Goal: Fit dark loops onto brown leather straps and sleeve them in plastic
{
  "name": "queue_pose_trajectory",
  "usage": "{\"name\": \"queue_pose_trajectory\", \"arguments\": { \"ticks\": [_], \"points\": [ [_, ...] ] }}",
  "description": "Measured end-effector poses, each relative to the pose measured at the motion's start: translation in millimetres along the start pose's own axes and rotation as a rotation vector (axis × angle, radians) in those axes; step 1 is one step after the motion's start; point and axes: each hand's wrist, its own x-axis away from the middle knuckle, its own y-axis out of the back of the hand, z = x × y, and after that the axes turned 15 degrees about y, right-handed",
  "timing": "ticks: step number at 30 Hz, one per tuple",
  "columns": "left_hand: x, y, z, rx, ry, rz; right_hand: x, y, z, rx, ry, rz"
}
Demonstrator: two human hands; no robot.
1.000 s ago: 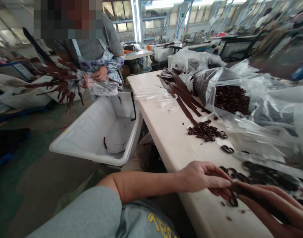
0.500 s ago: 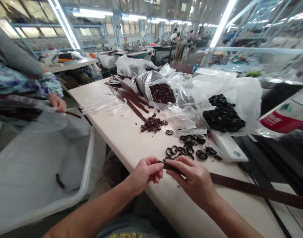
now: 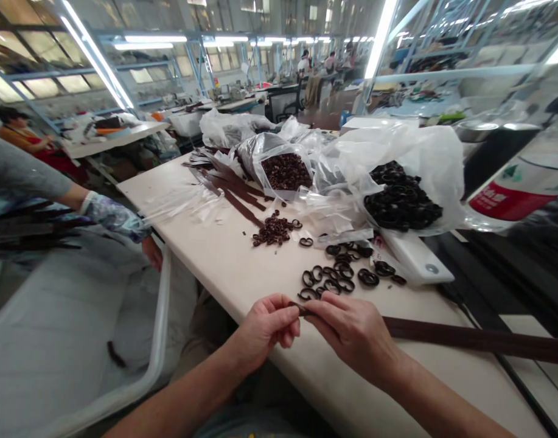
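Observation:
A long dark brown strap (image 3: 470,338) runs from the right edge across the table to both hands. My left hand (image 3: 273,322) is closed, pinching the strap's end between thumb and fingers. Close beside it, my right hand (image 3: 352,328) grips the same strap a little further along; part of the strap is hidden under the fingers. Just beyond the hands lie several black loops (image 3: 328,280), some with their edges behind my right fingers. A small heap of brown loops (image 3: 275,230) sits further back, next to several flat brown strips (image 3: 242,204).
Clear plastic bags hold brown pieces (image 3: 285,172) and black loops (image 3: 403,198) at the back. A white block (image 3: 415,258) and a red-labelled bottle (image 3: 516,191) stand right. Left of the table (image 3: 205,243) is a large white bin (image 3: 162,316), with a co-worker's hand (image 3: 151,252) at its rim.
The view has shifted slightly. My right fingers have closed in nearer to my left hand on the strap. The co-worker's hand has moved down and right to the bin's rim.

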Motion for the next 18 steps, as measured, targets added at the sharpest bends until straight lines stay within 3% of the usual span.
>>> {"name": "queue_pose_trajectory", "arguments": {
  "ticks": [5, 10, 14, 18],
  "points": [
    [13.4, 9.9, -14.6, -0.604, -0.277, -0.193, 1.2, 0.3, 2.8, -0.023, 0.022, 0.036],
    [16.2, 16.9, -24.9, -1.177, -0.530, -0.197, 1.8, -1.6, 6.7, -0.014, 0.042, 0.084],
    [5.3, 17.7, -26.9, -1.340, -0.607, -0.154, 1.8, -4.0, 3.4, -0.025, 0.010, 0.104],
    [-18.4, 26.0, -55.6, -1.239, -0.543, -0.075, 3.7, 3.3, -13.9, -0.008, -0.048, 0.062]
  ]
}}
